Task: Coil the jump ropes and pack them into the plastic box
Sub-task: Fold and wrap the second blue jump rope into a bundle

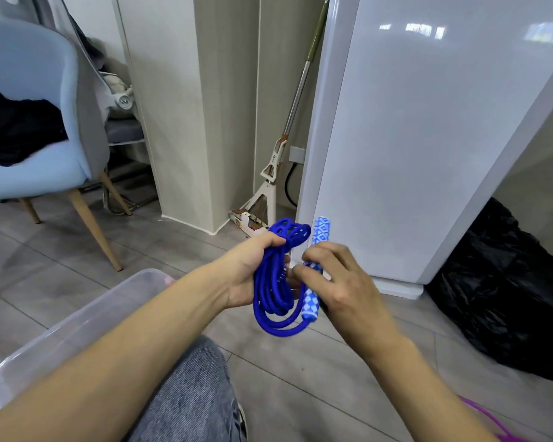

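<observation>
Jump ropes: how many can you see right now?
2. A blue jump rope, coiled, is held between the left hand and right hand. A strip of a purple one lies on the floor at bottom right. Others may be out of view.

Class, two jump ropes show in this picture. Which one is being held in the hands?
The blue jump rope, coiled in loops: the left hand grips it, the right hand holds its patterned handles. The pink one lies untouched on the floor, bottom right.
</observation>
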The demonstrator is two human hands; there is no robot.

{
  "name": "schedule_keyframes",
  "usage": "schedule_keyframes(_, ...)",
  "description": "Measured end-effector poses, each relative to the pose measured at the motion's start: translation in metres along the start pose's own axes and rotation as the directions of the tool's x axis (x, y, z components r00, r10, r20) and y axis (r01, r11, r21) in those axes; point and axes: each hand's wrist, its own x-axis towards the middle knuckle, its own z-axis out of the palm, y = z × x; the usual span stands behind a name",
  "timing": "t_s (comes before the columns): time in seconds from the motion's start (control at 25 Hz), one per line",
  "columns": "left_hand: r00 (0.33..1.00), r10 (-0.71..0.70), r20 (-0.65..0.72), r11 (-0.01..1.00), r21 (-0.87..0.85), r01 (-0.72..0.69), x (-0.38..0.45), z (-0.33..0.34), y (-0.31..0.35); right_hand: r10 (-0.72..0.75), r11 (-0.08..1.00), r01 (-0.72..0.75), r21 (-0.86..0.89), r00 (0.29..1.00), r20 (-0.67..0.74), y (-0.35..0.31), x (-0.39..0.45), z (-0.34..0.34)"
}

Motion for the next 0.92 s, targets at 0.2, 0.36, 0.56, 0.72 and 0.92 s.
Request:
schedule_keyframes(0.2, 0.998, 0.003, 0.070, 0.995, -0.104, 0.005, -0.006, 0.003, -0.006, -0.103, 0.989, 0.099, 0.109, 0.994, 0.034, -0.013, 0.002, 0.003)
schedule_keyframes(0.36, 0.996, 0.094, -0.007, 0.989, -0.118, -0.094, -0.004, -0.001, -0.009, 0.045, 0.949, -0.113, 0.294, 0.973, 0.227, -0.021, 0.004, 0.001)
schedule_keyframes(0.56, 0.985, 0.174, -0.018, 0.980, -0.093, -0.175, -0.008, 0.000, -0.008, 0.059, 0.926, -0.189, 0.328, 0.928, 0.367, -0.023, 0.009, -0.012)
schedule_keyframes(0.72, 0.982, 0.187, 0.030, 0.976, -0.122, -0.182, -0.010, 0.000, -0.007, 0.079, 0.881, -0.251, 0.400, 0.914, 0.399, -0.014, 0.008, -0.021)
schedule_keyframes(0.92, 0.973, 0.201, 0.113, 0.980, -0.034, -0.198, -0.012, 0.011, -0.014, 0.406, 0.663, -0.412, 0.625, 0.899, 0.162, -0.012, 0.011, -0.022)
